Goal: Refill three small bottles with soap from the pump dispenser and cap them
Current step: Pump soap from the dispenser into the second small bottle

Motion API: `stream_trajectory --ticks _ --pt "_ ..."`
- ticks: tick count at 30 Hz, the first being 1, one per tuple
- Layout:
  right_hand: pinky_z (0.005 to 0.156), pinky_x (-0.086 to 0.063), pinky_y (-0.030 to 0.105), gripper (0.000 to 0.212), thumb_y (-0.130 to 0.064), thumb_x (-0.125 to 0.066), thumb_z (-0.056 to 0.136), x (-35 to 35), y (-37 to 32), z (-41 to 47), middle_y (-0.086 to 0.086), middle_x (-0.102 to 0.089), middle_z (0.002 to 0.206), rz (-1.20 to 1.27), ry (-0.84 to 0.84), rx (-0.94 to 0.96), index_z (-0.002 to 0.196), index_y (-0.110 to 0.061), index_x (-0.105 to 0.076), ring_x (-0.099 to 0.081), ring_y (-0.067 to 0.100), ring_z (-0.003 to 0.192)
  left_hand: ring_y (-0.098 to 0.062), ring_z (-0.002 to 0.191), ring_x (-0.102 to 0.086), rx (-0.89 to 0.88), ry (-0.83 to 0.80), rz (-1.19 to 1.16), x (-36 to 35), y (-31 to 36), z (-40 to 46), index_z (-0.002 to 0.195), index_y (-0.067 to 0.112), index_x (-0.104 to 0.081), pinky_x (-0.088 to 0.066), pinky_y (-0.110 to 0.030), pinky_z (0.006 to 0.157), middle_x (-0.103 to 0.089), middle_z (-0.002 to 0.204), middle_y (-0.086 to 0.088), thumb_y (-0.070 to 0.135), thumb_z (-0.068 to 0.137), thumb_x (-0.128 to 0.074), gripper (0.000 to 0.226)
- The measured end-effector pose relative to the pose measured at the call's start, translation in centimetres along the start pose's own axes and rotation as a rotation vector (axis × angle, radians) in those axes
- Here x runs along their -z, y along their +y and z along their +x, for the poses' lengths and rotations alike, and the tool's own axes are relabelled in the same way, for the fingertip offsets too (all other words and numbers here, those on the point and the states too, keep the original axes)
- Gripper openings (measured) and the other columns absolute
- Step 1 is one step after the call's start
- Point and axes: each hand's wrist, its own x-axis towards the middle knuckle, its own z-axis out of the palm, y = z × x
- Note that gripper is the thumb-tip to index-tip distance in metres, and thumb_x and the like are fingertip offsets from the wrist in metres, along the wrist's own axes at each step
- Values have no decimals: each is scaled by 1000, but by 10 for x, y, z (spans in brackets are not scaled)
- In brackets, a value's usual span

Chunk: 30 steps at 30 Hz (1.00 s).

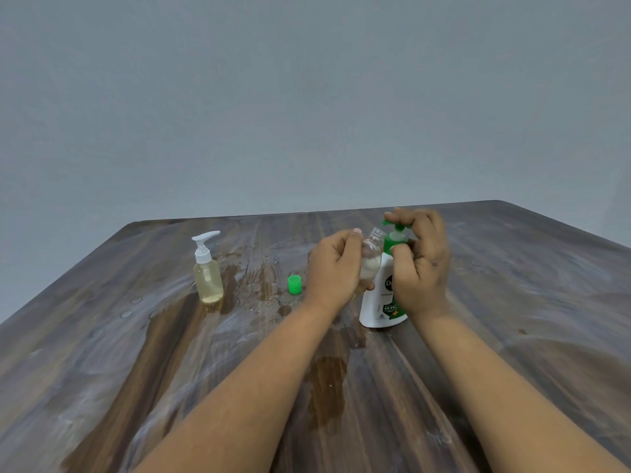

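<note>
Forearms: both bare, coming in from the bottom edge and meeting near the middle of the worktop point(512, 353)
Worktop: dark wood grain, pretty wet, smeared streaks and a few droplets all over the middle, plus a darker patch between the two arms
Left hand point(333, 268): fingers curled around a small clear bottle point(371, 259), gripping it for sure, thumb up near the top
Small clear bottle: held off the worktop, tilted so its open neck leans right toward the pump spout, no cap on it, looks like something pale sits inside but it's too blurry to say how full
Right hand point(421, 257): on the pump dispenser point(384, 298), fingers curled over the green pump head from above, thumb tucked against the green collar underneath, so it's holding the pump top
Pump dispenser: white body with a green pump and a green label, standing upright on the worktop just right of centre, partly hidden behind both hands
Spout and bottle neck: really close together, can't tell if they actually touch
Green cap point(294, 285): sitting loose on the worktop just left of the left hand, apart from any bottle
Clear pump bottle point(207, 271): white pump on top, yellowish liquid inside, upright and well off to the left, nobody touching it
Behind the left hand: something clear peeks out, too hidden to say what it is
Wall point(307, 97): plain grey-blue, fills the whole top half
</note>
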Motion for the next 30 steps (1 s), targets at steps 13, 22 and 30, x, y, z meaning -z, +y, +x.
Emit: stream_trajectory --ticks 13,22,30 --pt "79 -40 9 33 5 -42 72 -1 1 0 6 -56 97 -16 2 -17 93 -3 -66 -52 -7 95 -9 40 -55 5 1 7 0 2 0 65 10 -55 -51 -28 40 -57 49 10 23 103 -45 41" --pt "77 -40 9 30 -3 -41 73 0 2 2 2 -56 95 3 -2 -33 89 -7 -67 -53 -7 91 -11 44 -57 26 10 -14 -1 2 -1 65 11 -57 -52 -30 42 -58 52 10 23 103 -46 41" --pt "81 -42 14 37 0 -44 70 1 5 2 3 -56 101 9 -15 3 99 -7 -65 -54 -1 95 -12 44 -57 11 10 4 0 4 -1 65 9 -56 -52 -30 40 -58 52 9 24 103 -46 42"
